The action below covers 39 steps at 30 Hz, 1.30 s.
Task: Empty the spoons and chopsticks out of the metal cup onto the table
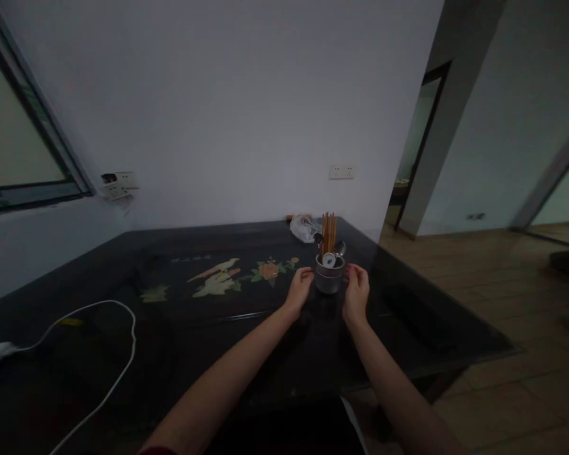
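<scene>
A grey metal utensil cup (328, 280) stands upright on the dark table. It holds several wooden chopsticks (329, 232), metal spoons (340, 248) and a white spoon with a blue mark (329, 260). On the cup's left side is my left hand (299, 289), fingers curved toward the wall of the cup with a narrow gap showing. My right hand (357, 292) is at the opposite side, its fingers bent and very close to the cup; whether they touch it I cannot tell. Neither hand is wrapped around the cup.
The glossy black table (189, 341) bears a bird-and-flower design (227, 276). Behind the cup lies a clear plastic bag (304, 228) by the wall. A white cable (133, 341) loops across the left side. A dark flat object (420, 316) lies at the right.
</scene>
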Motion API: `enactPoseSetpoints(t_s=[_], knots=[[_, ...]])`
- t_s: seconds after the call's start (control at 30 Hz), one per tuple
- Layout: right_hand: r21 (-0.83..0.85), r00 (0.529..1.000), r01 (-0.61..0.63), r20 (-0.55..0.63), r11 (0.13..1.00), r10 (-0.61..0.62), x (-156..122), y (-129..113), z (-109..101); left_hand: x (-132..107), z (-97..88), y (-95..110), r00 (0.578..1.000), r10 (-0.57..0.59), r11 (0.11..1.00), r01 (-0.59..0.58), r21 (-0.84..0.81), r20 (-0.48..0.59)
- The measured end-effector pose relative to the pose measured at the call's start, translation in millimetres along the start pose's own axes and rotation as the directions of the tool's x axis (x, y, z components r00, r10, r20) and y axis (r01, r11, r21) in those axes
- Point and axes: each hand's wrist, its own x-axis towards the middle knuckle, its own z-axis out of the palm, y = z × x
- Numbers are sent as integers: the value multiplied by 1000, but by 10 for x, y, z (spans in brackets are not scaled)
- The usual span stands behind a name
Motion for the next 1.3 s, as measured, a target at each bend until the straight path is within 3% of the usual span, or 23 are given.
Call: enactPoseSetpoints(t_s=[0.13,0.27,0.43,0.67,0.8,0.97,1.1,1.2,1.3], knots=[[-14,986,-169,-5,986,169,57,237,-5,98,230,-72,999,16,999,-14,-52,31],[-91,960,-271,41,958,275,51,432,15,130,316,-161,999,27,998,-25,-63,34],[-142,959,-213,159,967,235,16,524,43,175,296,-196,998,17,997,-12,-71,61],[-194,950,-83,282,978,136,-41,403,74,169,200,-143,998,12,988,-3,-154,60],[-206,908,-112,376,972,184,-155,391,164,120,-53,-104,999,21,984,-13,-175,45],[-150,816,-186,527,971,237,-346,328,353,-31,-547,-20,998,53,986,-46,-159,44],[-114,709,-237,658,965,252,-547,202,641,-149,-968,88,996,88,982,-84,-168,16],[-76,648,-257,726,963,230,-713,143,894,-205,-1262,164,995,76,987,-85,-137,-71],[-64,596,-283,770,957,228,-838,135,1066,-249,-1457,192,987,81,990,-96,-105,-136]])
